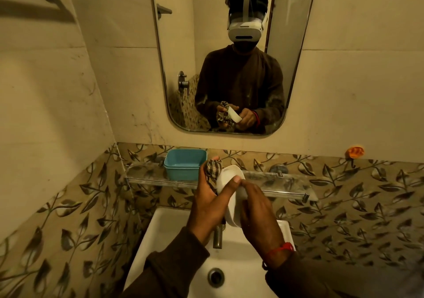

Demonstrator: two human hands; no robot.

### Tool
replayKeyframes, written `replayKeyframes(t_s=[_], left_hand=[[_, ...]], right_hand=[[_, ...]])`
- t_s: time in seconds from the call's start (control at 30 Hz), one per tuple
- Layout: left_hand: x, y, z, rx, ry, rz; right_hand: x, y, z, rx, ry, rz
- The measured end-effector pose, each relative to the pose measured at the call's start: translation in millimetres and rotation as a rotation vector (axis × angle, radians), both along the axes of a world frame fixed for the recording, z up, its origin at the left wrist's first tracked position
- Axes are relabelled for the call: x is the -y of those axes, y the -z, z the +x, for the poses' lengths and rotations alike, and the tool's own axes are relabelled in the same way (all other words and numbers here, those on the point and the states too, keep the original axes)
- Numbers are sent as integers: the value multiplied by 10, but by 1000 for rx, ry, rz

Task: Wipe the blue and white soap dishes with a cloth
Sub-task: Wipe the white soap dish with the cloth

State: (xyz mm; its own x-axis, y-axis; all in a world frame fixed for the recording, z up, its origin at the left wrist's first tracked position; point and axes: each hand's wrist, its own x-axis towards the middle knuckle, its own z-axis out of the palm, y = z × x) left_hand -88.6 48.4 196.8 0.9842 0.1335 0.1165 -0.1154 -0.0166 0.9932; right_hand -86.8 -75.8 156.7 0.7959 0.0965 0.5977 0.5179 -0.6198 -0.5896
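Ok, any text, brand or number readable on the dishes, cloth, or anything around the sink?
None can be read.
White soap dish: plain, no marking shows.
Blue soap dish on the glass shelf: plain.
Cloth: a striped pattern only, no lettering.
Headset in the mirror: no legible logo.

A white soap dish (230, 184) tilts on edge at frame centre against a checked cloth (213, 170), with a blue soap dish (184, 164) upright just left.

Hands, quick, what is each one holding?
Left hand: grips the checked cloth against the white soap dish.
Right hand: holds the white soap dish.
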Motion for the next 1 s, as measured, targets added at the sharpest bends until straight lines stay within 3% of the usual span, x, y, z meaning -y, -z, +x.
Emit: replayKeyframes(t_s=[0.07, 0.2, 0.3, 0.4, 0.53, 0.63, 0.73, 0.8, 0.93, 1.0], left_hand=[[-44, 81, 25, 49, -49, 58], [-171, 89, 113, 124, -196, 185], [-206, 28, 150, 164, -227, 232], [-225, 1, 198, 166, -255, 142], [-134, 65, 252, -16, -294, -156], [-41, 185, 242, -238, -210, -443], [-4, 174, 214, -406, -112, -609], [20, 131, 175, -461, -30, -608], [98, 106, 13, -378, 151, -279], [149, 61, -71, -348, 319, -206]], right_hand=[[-8, 13, -19, -16, 6, -11], [24, -14, -10, -192, -74, 199], [53, 28, 0, -271, -109, 467], [116, 127, -6, -377, -79, 712], [42, 190, -94, -323, -124, 617], [64, 141, -90, -137, -157, 425], [163, 95, -59, -151, -323, 267], [219, 77, -35, -177, -369, 230], [346, -80, 66, -50, -276, 99], [411, -172, 128, 40, -256, 50]])
